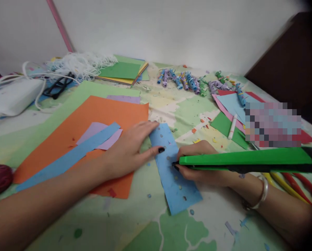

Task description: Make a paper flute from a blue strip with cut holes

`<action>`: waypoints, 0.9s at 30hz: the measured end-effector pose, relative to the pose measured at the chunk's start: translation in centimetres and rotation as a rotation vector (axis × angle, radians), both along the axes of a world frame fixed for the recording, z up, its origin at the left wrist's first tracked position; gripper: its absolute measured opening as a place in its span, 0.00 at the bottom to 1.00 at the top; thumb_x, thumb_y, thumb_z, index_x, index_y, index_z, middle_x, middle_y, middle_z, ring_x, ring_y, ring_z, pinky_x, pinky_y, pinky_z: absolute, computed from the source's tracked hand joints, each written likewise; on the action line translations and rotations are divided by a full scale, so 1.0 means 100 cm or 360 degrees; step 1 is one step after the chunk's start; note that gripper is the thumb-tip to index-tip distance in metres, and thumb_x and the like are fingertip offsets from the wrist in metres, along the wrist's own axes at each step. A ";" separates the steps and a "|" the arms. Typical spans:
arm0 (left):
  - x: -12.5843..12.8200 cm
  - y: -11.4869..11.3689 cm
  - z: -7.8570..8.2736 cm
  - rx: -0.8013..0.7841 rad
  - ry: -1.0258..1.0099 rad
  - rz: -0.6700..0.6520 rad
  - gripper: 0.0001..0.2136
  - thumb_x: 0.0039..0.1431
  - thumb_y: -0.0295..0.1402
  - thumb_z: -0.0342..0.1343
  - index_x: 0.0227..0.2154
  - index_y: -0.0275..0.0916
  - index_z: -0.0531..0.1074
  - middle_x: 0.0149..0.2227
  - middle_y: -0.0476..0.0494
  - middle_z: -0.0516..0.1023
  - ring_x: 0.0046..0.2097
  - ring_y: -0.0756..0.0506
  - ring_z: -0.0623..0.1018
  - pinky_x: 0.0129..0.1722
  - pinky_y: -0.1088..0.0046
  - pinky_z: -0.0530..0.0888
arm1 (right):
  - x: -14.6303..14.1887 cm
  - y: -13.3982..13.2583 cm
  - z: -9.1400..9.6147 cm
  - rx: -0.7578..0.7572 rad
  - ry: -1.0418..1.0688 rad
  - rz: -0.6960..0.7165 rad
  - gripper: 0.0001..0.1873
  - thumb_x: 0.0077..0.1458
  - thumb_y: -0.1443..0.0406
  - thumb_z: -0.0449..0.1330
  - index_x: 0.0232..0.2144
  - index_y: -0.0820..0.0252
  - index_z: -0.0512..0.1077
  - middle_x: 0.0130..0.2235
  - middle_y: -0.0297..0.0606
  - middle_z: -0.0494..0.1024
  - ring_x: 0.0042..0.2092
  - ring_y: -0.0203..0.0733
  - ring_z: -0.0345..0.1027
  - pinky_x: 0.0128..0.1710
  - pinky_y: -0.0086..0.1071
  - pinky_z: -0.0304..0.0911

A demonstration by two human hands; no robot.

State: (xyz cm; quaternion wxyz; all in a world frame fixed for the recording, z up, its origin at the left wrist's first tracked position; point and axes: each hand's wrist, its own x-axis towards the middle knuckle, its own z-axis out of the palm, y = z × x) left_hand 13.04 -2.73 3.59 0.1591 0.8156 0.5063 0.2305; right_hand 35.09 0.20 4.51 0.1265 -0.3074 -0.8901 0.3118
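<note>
A blue paper strip (180,190) with a line of small holes lies slanted on the table. My left hand (133,148) is spread over its left edge, fingertips at the upper corner and thumb resting on the paper; the hand is open. Closed in a pen-like grip, my right hand (197,148) holds a long green-and-black tool (239,161) above the strip's middle. The tool's working tip is hidden at my fingers, so its exact kind cannot be made out. Under my left forearm are an orange sheet (114,111), a narrow blue strip (75,153) and a purple piece (92,130).
Several curled paper rolls (189,82) lie at the back. White string (85,64), stacked coloured sheets (122,69), glasses (58,85) and a white box (15,96) are at back left. Right stand a white marker (232,127) and red-and-yellow handles (293,186). Paper scraps are scattered around.
</note>
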 end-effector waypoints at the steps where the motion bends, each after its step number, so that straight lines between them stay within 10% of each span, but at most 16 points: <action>1: -0.001 0.004 0.000 -0.0039 -0.0032 0.0059 0.28 0.59 0.43 0.48 0.58 0.32 0.57 0.60 0.34 0.61 0.61 0.40 0.61 0.58 0.59 0.60 | 0.000 0.000 0.000 -0.0021 0.0007 0.0015 0.07 0.48 0.69 0.55 0.21 0.64 0.69 0.18 0.28 0.64 0.21 0.27 0.52 0.20 0.22 0.50; 9: -0.005 0.012 0.000 -0.0138 -0.0637 0.0467 0.14 0.55 0.33 0.49 0.45 0.39 0.68 0.31 0.49 0.70 0.32 0.49 0.71 0.32 0.73 0.68 | 0.001 0.001 -0.002 -0.0046 0.0119 0.0037 0.08 0.50 0.68 0.56 0.21 0.65 0.70 0.18 0.28 0.65 0.21 0.26 0.54 0.20 0.20 0.52; 14: -0.003 0.005 0.004 -0.0096 -0.0232 0.0586 0.12 0.47 0.25 0.48 0.35 0.40 0.71 0.20 0.54 0.59 0.22 0.51 0.61 0.23 0.74 0.59 | 0.001 -0.003 0.004 -0.0363 0.0012 -0.0224 0.09 0.50 0.65 0.56 0.20 0.63 0.68 0.17 0.28 0.66 0.18 0.27 0.61 0.17 0.20 0.57; 17: 0.000 0.005 0.003 -0.0037 0.0109 0.0596 0.11 0.49 0.28 0.48 0.36 0.38 0.70 0.26 0.49 0.70 0.29 0.47 0.70 0.30 0.71 0.63 | 0.000 -0.005 0.006 -0.0590 -0.0021 -0.0259 0.10 0.51 0.64 0.55 0.20 0.61 0.65 0.15 0.28 0.66 0.16 0.29 0.62 0.15 0.20 0.58; 20: 0.000 0.008 0.001 0.0017 0.0281 0.0522 0.15 0.56 0.33 0.47 0.46 0.38 0.67 0.41 0.41 0.75 0.42 0.40 0.73 0.39 0.65 0.66 | -0.002 -0.006 0.005 -0.0324 -0.0042 -0.0284 0.10 0.48 0.65 0.55 0.18 0.61 0.64 0.14 0.29 0.65 0.16 0.28 0.60 0.15 0.20 0.55; 27: 0.000 0.010 0.000 -0.0033 0.0337 0.0393 0.17 0.56 0.25 0.43 0.47 0.44 0.68 0.42 0.45 0.77 0.44 0.42 0.74 0.43 0.66 0.67 | -0.004 -0.007 0.004 -0.0293 -0.0065 -0.0326 0.09 0.48 0.65 0.54 0.18 0.61 0.65 0.14 0.29 0.65 0.16 0.28 0.59 0.16 0.20 0.53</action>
